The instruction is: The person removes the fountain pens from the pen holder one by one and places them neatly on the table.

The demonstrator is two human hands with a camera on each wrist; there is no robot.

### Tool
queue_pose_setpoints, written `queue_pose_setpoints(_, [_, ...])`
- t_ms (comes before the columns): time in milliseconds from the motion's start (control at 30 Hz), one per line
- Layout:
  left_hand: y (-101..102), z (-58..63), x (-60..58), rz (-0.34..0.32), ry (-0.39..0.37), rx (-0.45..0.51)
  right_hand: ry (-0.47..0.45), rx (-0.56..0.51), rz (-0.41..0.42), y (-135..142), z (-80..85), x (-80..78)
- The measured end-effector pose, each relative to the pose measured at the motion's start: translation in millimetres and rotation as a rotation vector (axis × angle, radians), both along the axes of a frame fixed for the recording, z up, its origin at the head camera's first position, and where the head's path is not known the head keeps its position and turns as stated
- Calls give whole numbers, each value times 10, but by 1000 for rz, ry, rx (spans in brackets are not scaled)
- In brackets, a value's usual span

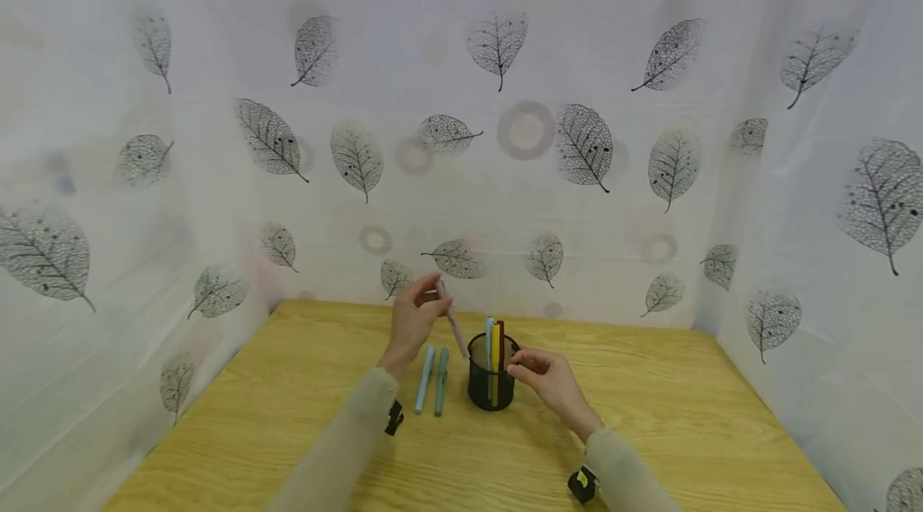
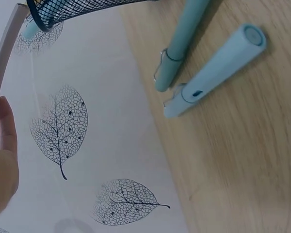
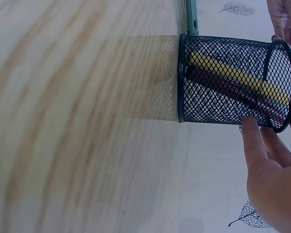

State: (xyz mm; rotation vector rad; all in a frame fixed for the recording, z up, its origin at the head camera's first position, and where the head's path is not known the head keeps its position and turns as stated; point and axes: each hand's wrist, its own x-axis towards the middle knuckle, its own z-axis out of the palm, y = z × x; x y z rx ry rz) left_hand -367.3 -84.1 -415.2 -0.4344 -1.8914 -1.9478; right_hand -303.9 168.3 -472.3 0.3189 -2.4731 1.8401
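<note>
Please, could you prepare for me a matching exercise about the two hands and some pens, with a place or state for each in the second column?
1. Left hand
2. Right hand
3. Yellow pen
4. Green pen

A. In the cup
B. Holding a pale pen
C. Lying on the table
D. Touching the cup

Pairs: 1-B, 2-D, 3-A, 4-C.

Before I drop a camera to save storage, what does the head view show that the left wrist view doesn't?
Head only: the right hand at the mesh cup, and the yellow pen and dark red pen inside.
Left wrist only: the dark oval spot on the lying light blue pen.
Both: the left hand holding a pale pen, the mesh cup, light blue pen, green pen, table and leaf-print backdrop.
</note>
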Motion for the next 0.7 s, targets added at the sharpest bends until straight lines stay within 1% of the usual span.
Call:
queue_pose_setpoints(100, [-41, -41, -8, -43, -38, 42, 11, -2, -6, -9, 1, 5])
queue_pose_setpoints(167, [-69, -73, -8, -57, -58, 51, 14, -3, -13, -14, -1, 8])
queue_pose_setpoints(367, [-187, -172, 39, -91, -107, 23, 11, -2, -10, -20, -4, 22])
queue_pose_setpoints(533, [-304, -245, 87, -109, -148, 30, 12, 0, 3, -15, -10, 25])
queue_pose_setpoints(700, [-382, -274, 78, -113, -161, 13, 1, 2, 1, -6, 4, 13])
